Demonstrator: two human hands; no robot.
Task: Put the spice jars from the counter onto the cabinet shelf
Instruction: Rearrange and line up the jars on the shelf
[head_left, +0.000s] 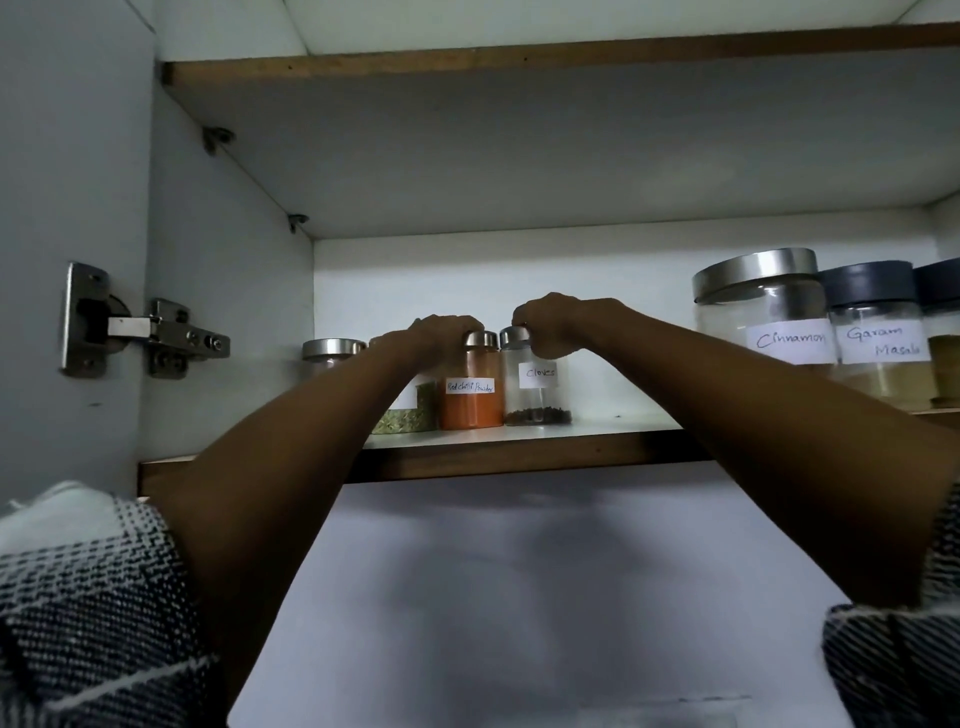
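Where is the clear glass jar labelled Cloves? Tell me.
The clear glass Cloves jar stands mid-shelf, right of the orange red chilli powder jar, its steel lid gripped by the right hand.

orange chilli jar (471, 395), black-white checked sleeve (88, 597)

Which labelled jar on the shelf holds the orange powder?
The Red Chilli Powder jar, under the left hand. The Cloves jar beside it is nearly empty; the Cinnamon jar is wider.

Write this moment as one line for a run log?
left hand: grips red chilli powder jar lid | right hand: grips cloves jar lid | both jars: upright on shelf
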